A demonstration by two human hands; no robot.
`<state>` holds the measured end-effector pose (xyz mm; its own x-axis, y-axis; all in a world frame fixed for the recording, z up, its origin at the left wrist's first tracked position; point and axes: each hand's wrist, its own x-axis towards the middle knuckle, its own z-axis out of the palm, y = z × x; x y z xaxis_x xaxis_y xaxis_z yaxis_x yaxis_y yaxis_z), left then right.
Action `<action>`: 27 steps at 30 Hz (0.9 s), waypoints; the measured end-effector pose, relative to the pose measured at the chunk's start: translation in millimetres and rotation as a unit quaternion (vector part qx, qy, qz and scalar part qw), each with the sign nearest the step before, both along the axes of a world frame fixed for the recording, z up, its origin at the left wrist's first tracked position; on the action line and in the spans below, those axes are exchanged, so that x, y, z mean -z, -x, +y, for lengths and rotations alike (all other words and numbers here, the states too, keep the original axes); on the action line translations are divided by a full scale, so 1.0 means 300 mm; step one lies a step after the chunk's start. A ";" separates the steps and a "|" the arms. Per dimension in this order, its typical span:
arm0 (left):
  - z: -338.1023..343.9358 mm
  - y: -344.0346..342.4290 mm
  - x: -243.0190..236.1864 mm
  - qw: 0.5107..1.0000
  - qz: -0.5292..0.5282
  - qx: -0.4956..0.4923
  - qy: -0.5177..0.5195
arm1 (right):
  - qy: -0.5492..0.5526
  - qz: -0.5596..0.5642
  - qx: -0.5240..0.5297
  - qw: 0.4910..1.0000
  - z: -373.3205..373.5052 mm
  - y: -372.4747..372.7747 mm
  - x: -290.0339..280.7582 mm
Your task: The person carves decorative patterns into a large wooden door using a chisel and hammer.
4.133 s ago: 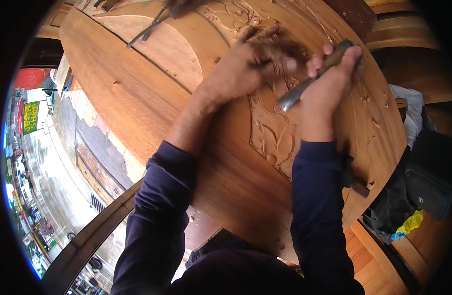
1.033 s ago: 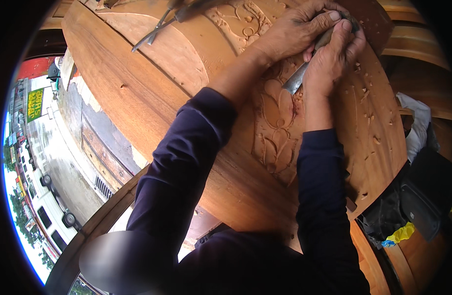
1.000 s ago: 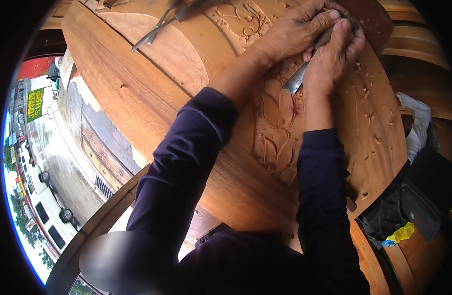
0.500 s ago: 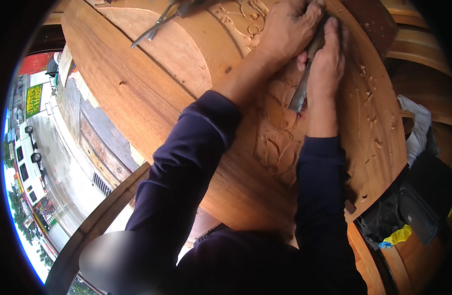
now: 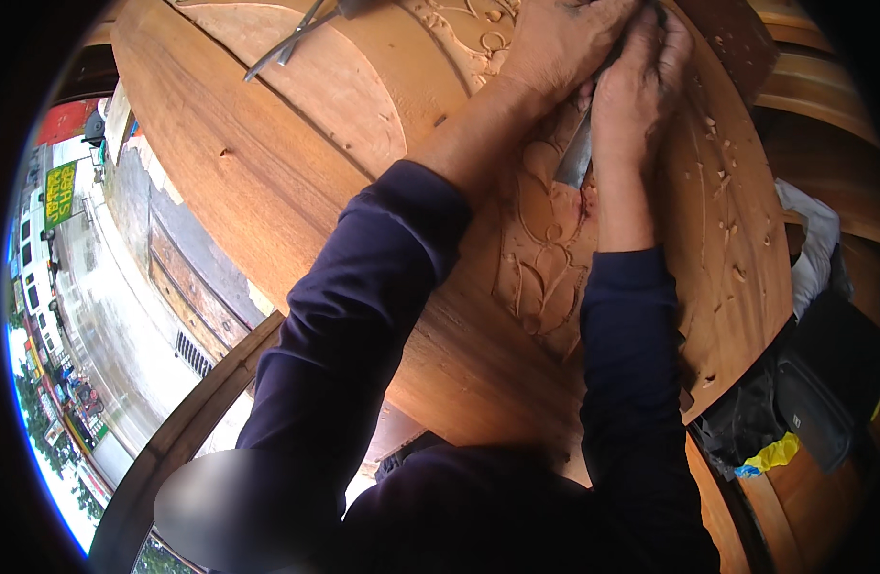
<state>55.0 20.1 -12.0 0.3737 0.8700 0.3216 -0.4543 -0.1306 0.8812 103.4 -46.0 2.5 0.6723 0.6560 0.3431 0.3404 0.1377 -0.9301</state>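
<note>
Near the top of the head view, my left hand [image 5: 564,53] is closed around the upper handle of a chisel, its fingertips partly hidden. My right hand [image 5: 631,105] grips the same tool lower down, just right of the left. The chisel's flat steel blade [image 5: 573,158] points down onto a carved leaf-and-scroll band [image 5: 540,277] in a wooden panel [image 5: 220,143]. A reddish mark [image 5: 583,206] shows on the wood below the blade tip. The handle is mostly covered by my fingers.
More chisels [image 5: 292,43] lie on the panel at upper left, and wood shavings dot its right side. A black bag [image 5: 823,373] and pale cloth [image 5: 803,220] are at right. Beyond the panel on the left are a wooden rail [image 5: 191,411], pavement and a white van [image 5: 33,268].
Since 4.1 seconds ago, my left hand has joined the right on the chisel, and the blade stands steeper. In the last half second both hands shifted slightly upward.
</note>
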 end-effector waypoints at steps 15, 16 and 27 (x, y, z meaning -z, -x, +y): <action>-0.071 0.071 -0.090 0.991 0.098 -0.050 -0.076 | -0.034 -0.021 0.038 0.998 0.014 -0.081 0.052; -0.073 0.043 -0.088 0.992 0.088 -0.039 -0.077 | -0.059 -0.118 0.053 0.990 0.023 -0.135 0.087; -0.057 0.074 -0.014 0.993 0.007 -0.114 0.010 | 0.058 -0.015 -0.085 0.995 -0.033 0.046 -0.024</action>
<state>32.9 2.9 -7.9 0.1705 0.9387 0.2997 -0.4021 -0.2113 0.8909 89.6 -56.0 9.6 0.5389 0.7957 0.2765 0.3486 0.0882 -0.9331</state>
